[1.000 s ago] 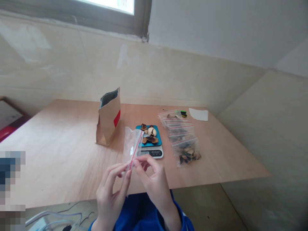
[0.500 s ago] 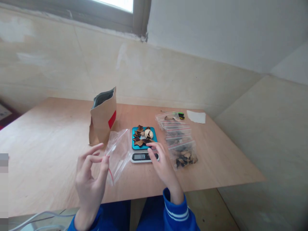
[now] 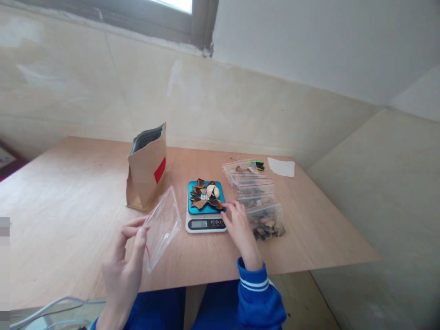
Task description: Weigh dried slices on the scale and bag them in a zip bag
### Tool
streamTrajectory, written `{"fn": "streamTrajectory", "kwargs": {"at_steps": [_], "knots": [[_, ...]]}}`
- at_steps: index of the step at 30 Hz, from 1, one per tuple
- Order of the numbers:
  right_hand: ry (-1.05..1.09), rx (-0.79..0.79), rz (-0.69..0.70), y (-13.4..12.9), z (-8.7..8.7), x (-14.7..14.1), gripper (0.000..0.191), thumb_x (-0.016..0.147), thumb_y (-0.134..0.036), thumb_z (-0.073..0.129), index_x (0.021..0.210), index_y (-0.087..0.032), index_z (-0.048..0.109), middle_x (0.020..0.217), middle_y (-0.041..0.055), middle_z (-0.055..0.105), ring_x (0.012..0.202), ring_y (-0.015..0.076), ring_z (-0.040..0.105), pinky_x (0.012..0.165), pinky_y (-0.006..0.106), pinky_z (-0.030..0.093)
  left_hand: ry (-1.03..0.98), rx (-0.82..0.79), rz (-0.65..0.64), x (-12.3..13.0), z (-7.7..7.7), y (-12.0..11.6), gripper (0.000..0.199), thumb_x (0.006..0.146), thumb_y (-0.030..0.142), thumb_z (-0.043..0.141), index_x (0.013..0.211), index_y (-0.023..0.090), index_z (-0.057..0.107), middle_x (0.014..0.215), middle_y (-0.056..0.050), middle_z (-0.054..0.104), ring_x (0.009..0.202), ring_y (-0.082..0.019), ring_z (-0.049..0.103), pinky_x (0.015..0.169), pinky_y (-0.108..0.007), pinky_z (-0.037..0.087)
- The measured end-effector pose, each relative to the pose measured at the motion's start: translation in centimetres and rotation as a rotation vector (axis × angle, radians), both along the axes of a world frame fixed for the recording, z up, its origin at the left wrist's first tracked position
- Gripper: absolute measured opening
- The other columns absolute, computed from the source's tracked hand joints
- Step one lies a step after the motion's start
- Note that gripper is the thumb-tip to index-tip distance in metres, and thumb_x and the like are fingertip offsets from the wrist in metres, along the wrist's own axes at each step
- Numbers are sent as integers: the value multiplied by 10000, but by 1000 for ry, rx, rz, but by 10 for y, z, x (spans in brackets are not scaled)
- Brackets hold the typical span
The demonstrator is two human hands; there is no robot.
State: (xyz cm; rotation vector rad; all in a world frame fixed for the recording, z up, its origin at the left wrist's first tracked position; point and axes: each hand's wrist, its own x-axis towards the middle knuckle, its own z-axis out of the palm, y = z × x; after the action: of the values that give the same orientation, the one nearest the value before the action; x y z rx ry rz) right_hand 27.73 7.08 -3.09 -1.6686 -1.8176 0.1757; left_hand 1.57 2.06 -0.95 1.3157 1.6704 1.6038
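Note:
My left hand (image 3: 125, 256) pinches the edge of a clear zip bag (image 3: 163, 229) between thumb and fingers. The bag, with a red seal line, hangs unfilled left of a small digital scale (image 3: 206, 224). Dried brown curled pieces (image 3: 198, 203) and a pale, split, rounded piece (image 3: 212, 190) lie on the scale's blue platform. My right hand (image 3: 239, 227) is at the platform's front right corner, fingertips by a dark dried piece (image 3: 216, 204); thumb and fingers are slightly apart. The scale's display shows digits, perhaps 166.
A brown paper bag (image 3: 144, 178) with a red patch stands open at left. Several zip bags (image 3: 268, 220) holding dried pieces overlap in a row at right. Behind them lie black-and-green pens (image 3: 259, 165) and a white paper (image 3: 282, 167). White cables (image 3: 65, 300) run at lower left.
My left hand has drawn the clear bag left and towards me, off the scale's side. My right hand has shifted right, uncovering the dark piece and the scale's buttons.

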Motion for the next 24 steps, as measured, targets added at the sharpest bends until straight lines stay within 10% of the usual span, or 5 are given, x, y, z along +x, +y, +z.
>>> {"fn": "streamTrajectory", "kwargs": {"at_steps": [24], "knots": [[106,92,10,5,7,3,179,914,-125,492,910,-200,654,935,71,668,898,221,666,821,352,535,-10,27,-20,-3,0,-1,292,894,471,605,741,223,597,968,-6,698,989,-185,664,889,-288,466]]}}
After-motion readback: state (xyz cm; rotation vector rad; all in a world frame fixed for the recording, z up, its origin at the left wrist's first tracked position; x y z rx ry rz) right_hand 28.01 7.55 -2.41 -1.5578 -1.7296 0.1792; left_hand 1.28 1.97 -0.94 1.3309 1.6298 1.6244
